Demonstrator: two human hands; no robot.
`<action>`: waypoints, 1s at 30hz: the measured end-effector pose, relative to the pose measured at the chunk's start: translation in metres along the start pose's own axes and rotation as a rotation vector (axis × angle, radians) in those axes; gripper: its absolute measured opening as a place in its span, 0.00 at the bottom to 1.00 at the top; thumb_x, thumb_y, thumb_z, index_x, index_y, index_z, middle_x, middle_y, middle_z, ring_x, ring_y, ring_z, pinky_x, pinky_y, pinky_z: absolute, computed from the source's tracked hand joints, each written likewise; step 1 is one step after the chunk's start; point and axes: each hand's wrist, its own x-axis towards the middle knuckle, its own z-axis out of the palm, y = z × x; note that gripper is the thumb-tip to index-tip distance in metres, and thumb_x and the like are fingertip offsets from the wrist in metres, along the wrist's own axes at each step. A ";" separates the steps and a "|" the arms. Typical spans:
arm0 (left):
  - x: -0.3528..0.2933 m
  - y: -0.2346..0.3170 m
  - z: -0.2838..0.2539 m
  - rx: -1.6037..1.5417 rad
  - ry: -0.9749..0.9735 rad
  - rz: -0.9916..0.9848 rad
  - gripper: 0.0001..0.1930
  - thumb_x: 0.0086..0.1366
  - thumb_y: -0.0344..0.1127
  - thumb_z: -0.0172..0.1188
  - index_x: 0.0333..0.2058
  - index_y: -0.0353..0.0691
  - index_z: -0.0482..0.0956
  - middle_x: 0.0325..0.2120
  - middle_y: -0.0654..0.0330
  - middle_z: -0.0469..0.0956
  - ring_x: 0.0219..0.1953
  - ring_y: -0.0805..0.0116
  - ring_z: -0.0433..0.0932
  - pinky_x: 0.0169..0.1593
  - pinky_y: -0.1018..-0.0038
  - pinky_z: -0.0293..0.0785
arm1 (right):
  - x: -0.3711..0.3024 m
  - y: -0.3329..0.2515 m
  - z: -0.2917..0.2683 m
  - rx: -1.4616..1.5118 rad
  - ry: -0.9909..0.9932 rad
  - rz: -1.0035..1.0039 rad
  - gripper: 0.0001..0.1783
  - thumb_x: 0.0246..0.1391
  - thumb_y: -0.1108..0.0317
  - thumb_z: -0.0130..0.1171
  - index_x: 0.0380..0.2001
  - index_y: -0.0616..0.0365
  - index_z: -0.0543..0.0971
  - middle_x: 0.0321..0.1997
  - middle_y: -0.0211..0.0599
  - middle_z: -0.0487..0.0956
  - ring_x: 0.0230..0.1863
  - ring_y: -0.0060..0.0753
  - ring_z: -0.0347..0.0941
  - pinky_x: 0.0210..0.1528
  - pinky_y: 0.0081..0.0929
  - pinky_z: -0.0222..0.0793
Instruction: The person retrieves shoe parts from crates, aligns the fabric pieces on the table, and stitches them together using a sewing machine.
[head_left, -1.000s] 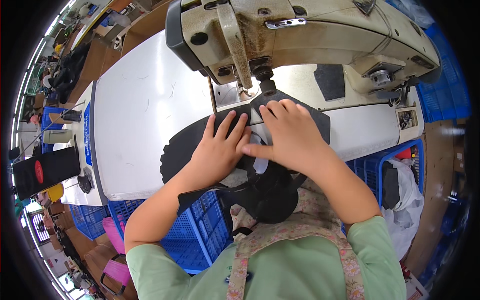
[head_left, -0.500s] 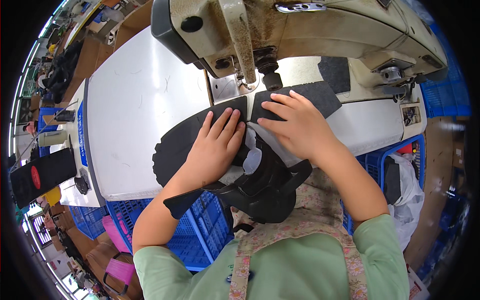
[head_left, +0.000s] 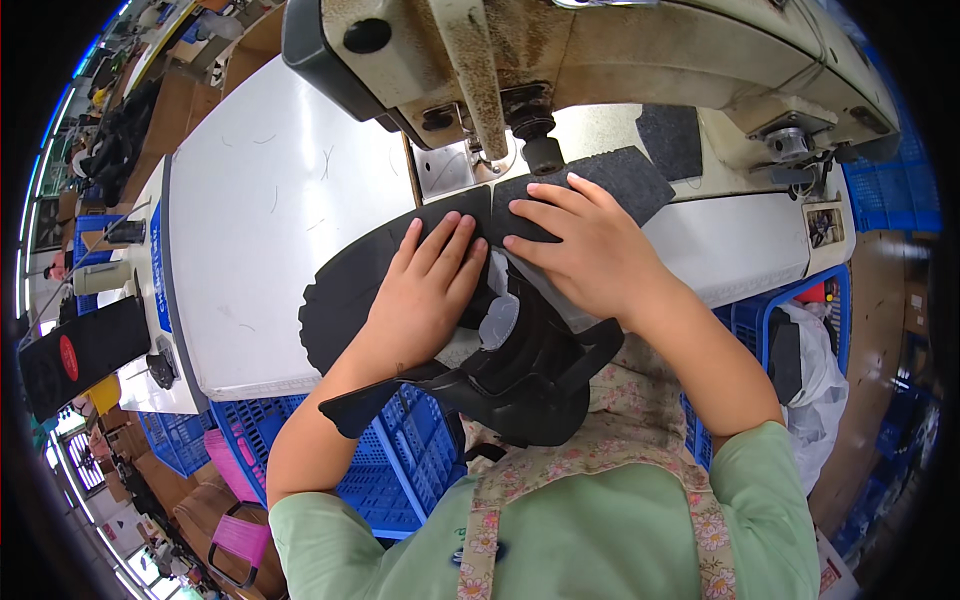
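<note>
My left hand (head_left: 425, 280) lies flat with its fingers stretched over a curved black material piece (head_left: 345, 270) that has a notched outer end. My right hand (head_left: 590, 245) presses, fingers spread, on a second dark piece (head_left: 640, 185) with a toothed far edge. The two pieces meet nearly edge to edge, just in front of the sewing machine's needle area (head_left: 490, 160). A black shaped item (head_left: 520, 370) with straps and a pale grey patch (head_left: 499, 321) is near the left wrist and hangs over the table's front edge; its connection to the pieces is hidden.
The cream sewing machine head (head_left: 640, 60) arches over the white table (head_left: 270, 200). Another dark piece (head_left: 670, 140) lies under its arm. Blue crates (head_left: 400, 470) stand below the table's front edge, and a blue basket (head_left: 760, 325) with white plastic stands at the right.
Both hands have slid slightly, keeping flat on the pieces. The gap between the two dark pieces has narrowed. The view has shifted a little.
</note>
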 end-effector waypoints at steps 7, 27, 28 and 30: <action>0.002 -0.002 -0.003 0.010 -0.009 0.018 0.29 0.50 0.26 0.56 0.55 0.35 0.69 0.61 0.48 0.62 0.65 0.53 0.58 0.66 0.53 0.53 | 0.001 0.002 0.002 0.001 0.010 -0.011 0.14 0.48 0.68 0.57 0.41 0.45 0.83 0.54 0.32 0.75 0.62 0.38 0.64 0.64 0.46 0.57; 0.025 -0.006 -0.008 0.180 -0.052 0.047 0.17 0.59 0.31 0.53 0.47 0.36 0.72 0.62 0.55 0.63 0.62 0.53 0.62 0.60 0.54 0.64 | 0.019 0.036 0.006 0.133 0.034 -0.127 0.13 0.47 0.67 0.58 0.37 0.43 0.84 0.53 0.34 0.77 0.59 0.39 0.69 0.61 0.45 0.63; 0.027 -0.008 -0.006 0.187 -0.039 0.042 0.17 0.59 0.31 0.53 0.47 0.37 0.72 0.62 0.55 0.63 0.62 0.53 0.63 0.59 0.54 0.64 | 0.021 0.038 0.006 0.133 0.020 -0.118 0.13 0.47 0.68 0.58 0.37 0.43 0.84 0.53 0.33 0.77 0.59 0.39 0.69 0.61 0.45 0.63; 0.031 -0.011 -0.004 0.213 -0.008 0.038 0.16 0.59 0.32 0.53 0.46 0.38 0.73 0.62 0.56 0.63 0.62 0.54 0.63 0.58 0.55 0.66 | 0.025 0.039 0.004 0.124 0.027 -0.117 0.13 0.44 0.68 0.59 0.36 0.45 0.84 0.51 0.32 0.78 0.56 0.39 0.70 0.58 0.42 0.65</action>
